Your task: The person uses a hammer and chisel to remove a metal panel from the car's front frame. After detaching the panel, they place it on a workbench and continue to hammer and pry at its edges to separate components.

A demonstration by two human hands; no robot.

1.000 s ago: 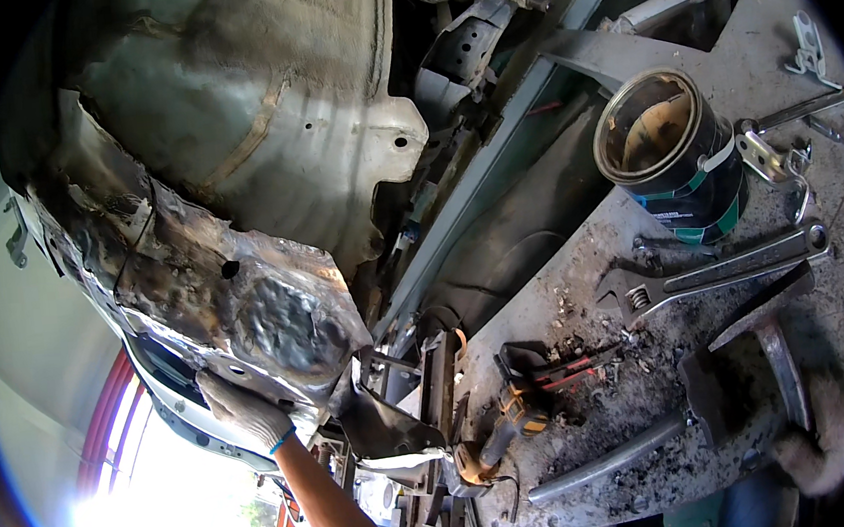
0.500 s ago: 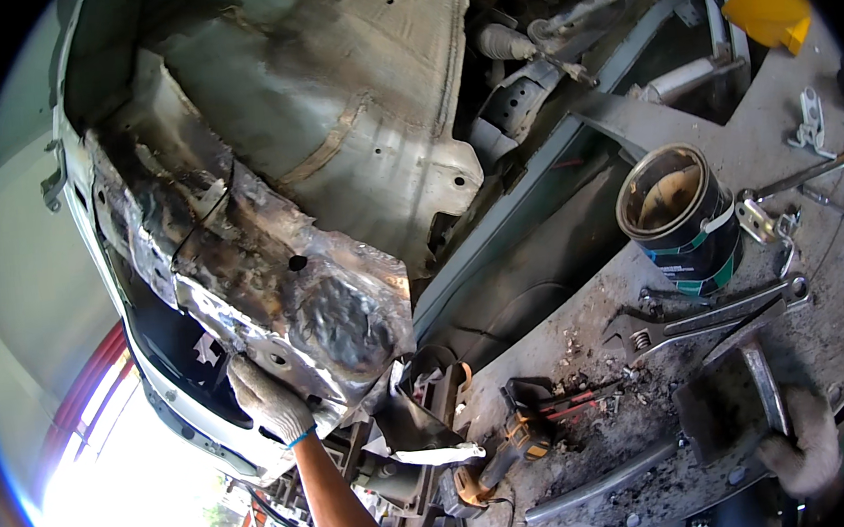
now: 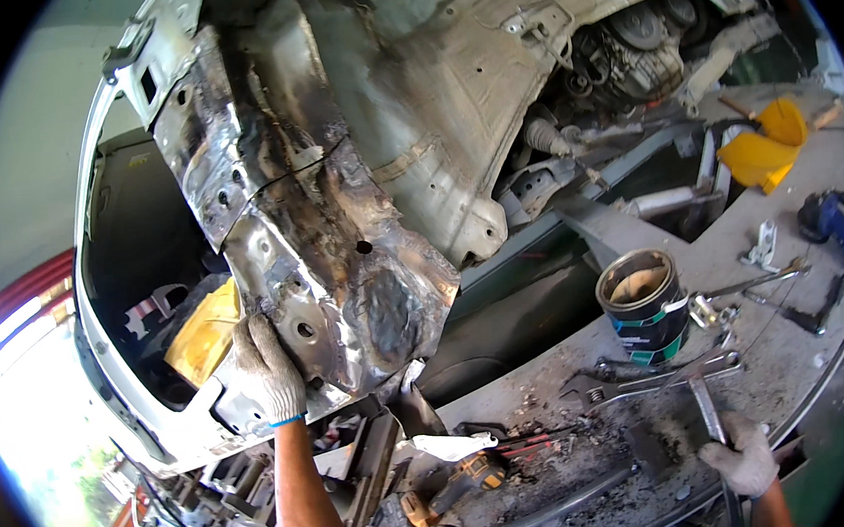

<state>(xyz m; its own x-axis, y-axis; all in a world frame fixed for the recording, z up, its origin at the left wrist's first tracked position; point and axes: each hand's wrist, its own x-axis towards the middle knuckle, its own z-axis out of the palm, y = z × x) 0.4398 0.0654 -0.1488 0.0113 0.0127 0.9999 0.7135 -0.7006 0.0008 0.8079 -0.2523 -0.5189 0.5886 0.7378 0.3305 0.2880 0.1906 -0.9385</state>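
ok, our gloved l hand [image 3: 271, 372] lays straightish fingers on the edge of the scorched panel [image 3: 325, 242], on car body [image 3: 469, 109]; can't tell if they grip. next, cordless tool [image 3: 482, 470], open can [image 3: 649, 329] + adj. wrench [image 3: 634, 386] on bench [image 3: 720, 249], then hammer [image 3: 708, 409], handle clenched in our r hand [image 3: 743, 458].

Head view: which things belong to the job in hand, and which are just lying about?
In the job, judging by the hands:
scorched metal panel, left hand at its edge
metal hand tool, gripped by the right hand

Apparently just lying about:
open can
adjustable wrench
yellow-and-black power tool
curved yellow object
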